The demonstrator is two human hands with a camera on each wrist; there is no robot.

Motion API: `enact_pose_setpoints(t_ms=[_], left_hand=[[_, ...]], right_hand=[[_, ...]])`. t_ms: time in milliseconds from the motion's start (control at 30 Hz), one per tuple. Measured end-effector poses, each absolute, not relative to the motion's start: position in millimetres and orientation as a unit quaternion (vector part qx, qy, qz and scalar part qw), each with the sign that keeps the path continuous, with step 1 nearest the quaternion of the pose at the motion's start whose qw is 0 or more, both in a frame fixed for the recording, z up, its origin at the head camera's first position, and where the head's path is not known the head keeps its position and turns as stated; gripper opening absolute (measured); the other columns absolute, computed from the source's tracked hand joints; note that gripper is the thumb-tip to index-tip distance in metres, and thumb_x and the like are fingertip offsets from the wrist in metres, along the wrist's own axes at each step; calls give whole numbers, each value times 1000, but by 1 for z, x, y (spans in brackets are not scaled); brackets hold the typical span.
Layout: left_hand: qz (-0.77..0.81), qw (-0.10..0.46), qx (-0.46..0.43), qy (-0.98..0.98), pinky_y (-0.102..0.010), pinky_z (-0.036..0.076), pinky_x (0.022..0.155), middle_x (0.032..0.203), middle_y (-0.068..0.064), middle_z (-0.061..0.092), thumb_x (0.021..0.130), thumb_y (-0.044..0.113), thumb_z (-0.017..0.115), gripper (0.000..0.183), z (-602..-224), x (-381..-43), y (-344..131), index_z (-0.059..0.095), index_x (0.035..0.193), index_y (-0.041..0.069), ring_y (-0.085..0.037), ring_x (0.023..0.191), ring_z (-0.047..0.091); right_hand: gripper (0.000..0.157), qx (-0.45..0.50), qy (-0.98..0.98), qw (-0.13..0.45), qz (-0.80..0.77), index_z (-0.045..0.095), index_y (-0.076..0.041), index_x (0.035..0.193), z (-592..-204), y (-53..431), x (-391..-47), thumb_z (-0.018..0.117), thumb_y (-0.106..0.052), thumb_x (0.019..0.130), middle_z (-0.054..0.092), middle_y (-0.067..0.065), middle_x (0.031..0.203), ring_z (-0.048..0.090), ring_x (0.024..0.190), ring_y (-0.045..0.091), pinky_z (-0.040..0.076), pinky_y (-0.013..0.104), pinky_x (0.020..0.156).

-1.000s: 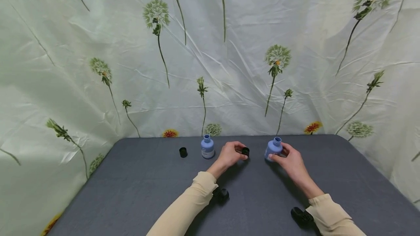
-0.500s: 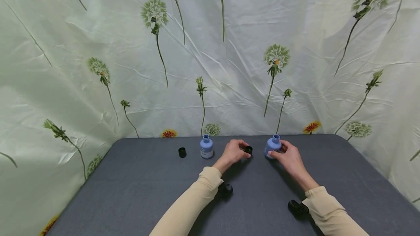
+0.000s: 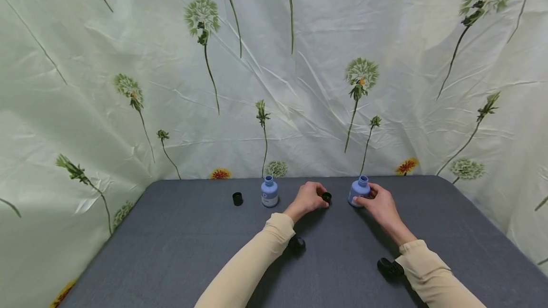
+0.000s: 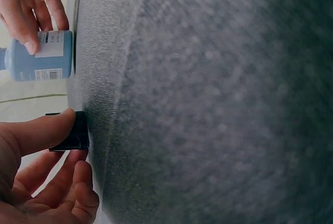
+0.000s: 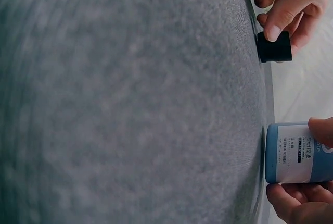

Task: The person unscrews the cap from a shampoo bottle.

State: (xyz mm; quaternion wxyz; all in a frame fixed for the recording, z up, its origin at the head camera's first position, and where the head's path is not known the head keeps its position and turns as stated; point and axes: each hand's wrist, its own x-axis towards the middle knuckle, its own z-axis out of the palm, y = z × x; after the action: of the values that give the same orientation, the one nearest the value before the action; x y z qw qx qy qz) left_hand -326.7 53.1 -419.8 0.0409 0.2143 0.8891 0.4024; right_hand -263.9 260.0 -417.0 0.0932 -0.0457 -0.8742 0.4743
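Note:
In the head view my left hand (image 3: 309, 199) pinches a black bottle cap (image 3: 327, 197) between thumb and fingers. The left wrist view has this cap (image 4: 73, 133) low at the grey tabletop, with the thumb on its near side. My right hand (image 3: 380, 203) grips a blue bottle (image 3: 357, 191) by its body; its neck is uncapped. A white label with print and a barcode shows on that bottle (image 4: 49, 57) in the left wrist view. The bottle stands upright, to the right of the cap and apart from it. My right fingers hide part of its body.
A second blue bottle (image 3: 269, 193), also uncapped, stands left of my left hand. Another black cap (image 3: 237, 198) lies farther left on the grey table (image 3: 180, 251). Black devices (image 3: 389, 267) sit at both wrists. A flower-printed curtain (image 3: 299, 84) hangs behind the table.
My left hand has shifted a little to the right with the cap. The bottle in my right hand has moved very slightly right. The other bottle and cap stay put.

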Motion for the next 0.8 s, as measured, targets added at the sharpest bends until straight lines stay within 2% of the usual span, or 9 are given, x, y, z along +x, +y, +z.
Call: enact_pose_setpoints(t_ms=[200,533,800], left_hand=[[407,50,207,888,-30,49,74,85,1,67,77,4,83,22,-421,-327,54,74,96,9,-17,80,59],[422,83,187,883,-26,49,60,86,1,65,78,7,84,23,-420,-329,55,74,98,8,-13,72,57],[412,87,190,887,-27,49,64,92,-1,67,79,11,84,24,-422,-330,54,75,101,8,-13,75,58]], right_hand=[[67,-46,-880,87,465,36,18,141,-418,262,-265,70,-10,89,47,38,135,49,123,47,44,53,96],[67,-26,-881,78,466,35,17,141,-418,265,-265,69,-11,91,46,39,134,48,123,49,44,54,95],[68,-4,-883,64,465,32,18,141,-419,271,-263,68,-12,92,43,40,136,45,126,51,44,55,96]])
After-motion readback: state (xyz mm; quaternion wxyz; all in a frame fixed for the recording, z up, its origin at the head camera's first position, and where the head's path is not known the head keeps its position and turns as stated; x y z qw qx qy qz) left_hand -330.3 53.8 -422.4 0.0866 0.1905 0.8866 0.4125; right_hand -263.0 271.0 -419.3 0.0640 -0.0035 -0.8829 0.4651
